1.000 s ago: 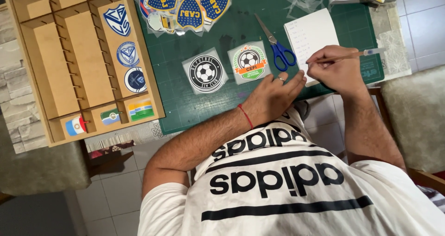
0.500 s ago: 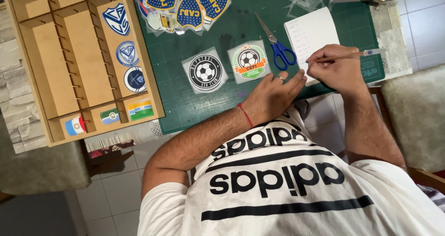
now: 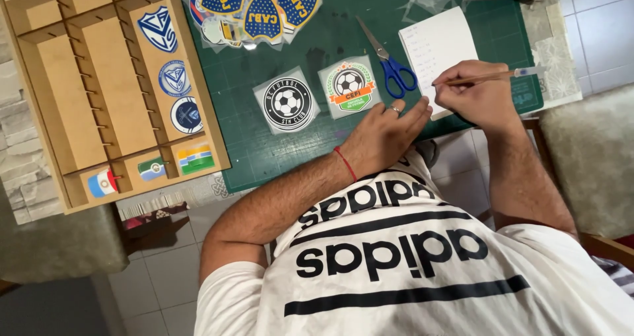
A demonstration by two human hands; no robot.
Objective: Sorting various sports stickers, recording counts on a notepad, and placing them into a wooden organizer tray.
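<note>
Head view: two hands point(image 3: 386, 128) point(image 3: 477, 98), one pencil point(image 3: 485, 78), one scissors point(image 3: 391, 62)

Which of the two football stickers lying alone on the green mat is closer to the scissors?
The shield-shaped sticker with the green and orange trim, lying right beside the blue-handled scissors. The round black-and-white sticker lies farther left.

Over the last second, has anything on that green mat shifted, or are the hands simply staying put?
Nothing visibly changed. The right hand still holds the pencil with its tip on the white notepad, and the left hand still rests flat on the green cutting mat by the pad's corner. The blue-handled scissors and the two football badges lie where they were.
</note>
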